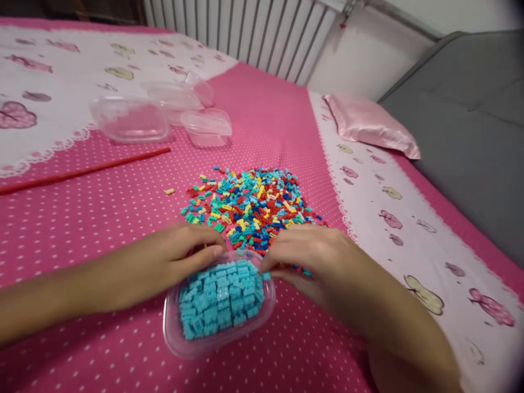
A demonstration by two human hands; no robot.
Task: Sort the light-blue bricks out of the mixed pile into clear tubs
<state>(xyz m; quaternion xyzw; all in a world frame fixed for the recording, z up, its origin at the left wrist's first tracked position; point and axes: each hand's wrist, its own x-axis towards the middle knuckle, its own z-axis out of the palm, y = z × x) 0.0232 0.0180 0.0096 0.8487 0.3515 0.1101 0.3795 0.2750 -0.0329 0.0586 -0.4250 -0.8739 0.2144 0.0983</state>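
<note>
A clear plastic container [170,330] sits on the bed in front of me, packed with light blue building bricks [221,297]. My right hand [313,254] is at its right rim, thumb and fingertips pinched on a small light blue brick [266,275]. At the back left rim is my left hand [186,251], fingers curled and thumb drawn in beside them; what lies between its fingertips is hidden. Just beyond both hands spreads a heap of mixed small building bricks [254,204] in red, blue, yellow, green and light blue.
Several clear plastic containers [135,123] stand at the back left. A long thin red stick [85,171] lies at left, and one yellow brick [169,191] lies apart from the heap. A pink pillow [368,125] rests by the grey headboard [462,103]; a radiator [245,33] is behind the bed.
</note>
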